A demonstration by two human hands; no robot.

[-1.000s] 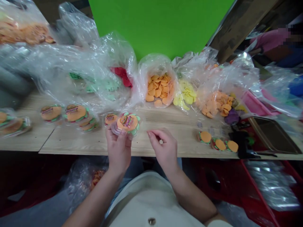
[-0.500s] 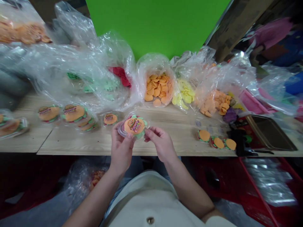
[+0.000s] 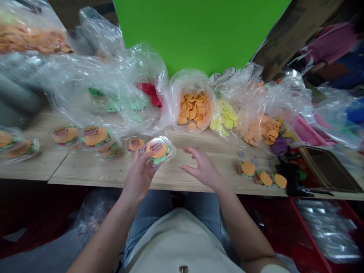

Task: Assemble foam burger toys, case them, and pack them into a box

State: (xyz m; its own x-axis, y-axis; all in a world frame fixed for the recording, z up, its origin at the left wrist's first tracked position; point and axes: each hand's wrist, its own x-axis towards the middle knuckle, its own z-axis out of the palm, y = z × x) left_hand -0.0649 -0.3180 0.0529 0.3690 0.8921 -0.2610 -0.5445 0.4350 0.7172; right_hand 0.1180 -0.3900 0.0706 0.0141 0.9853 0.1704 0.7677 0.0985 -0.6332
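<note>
My left hand [image 3: 138, 172] holds up a clear plastic case with an orange and green burger toy [image 3: 158, 150] inside, just above the wooden table [image 3: 182, 170]. My right hand [image 3: 202, 168] hovers open to the right of the case, fingers spread, touching nothing. Packed burger cases [image 3: 93, 136] lie in a row on the table to the left, one small case [image 3: 135, 144] right beside my left hand. Three loose burger toys [image 3: 263, 176] lie at the table's right.
Clear bags line the table's back: green pieces [image 3: 125, 102], red pieces [image 3: 150, 93], orange discs [image 3: 194, 110], yellow pieces [image 3: 226, 117], more orange pieces [image 3: 260, 131]. A dark tray [image 3: 327, 167] sits at the right. A green board [image 3: 196, 34] stands behind. Another person's pink sleeve [image 3: 332, 41] shows at top right.
My right hand was pinched at the case's right edge half a second ago; it has let go and moved right, fingers spread. My left hand has kept the case, tilted slightly.
</note>
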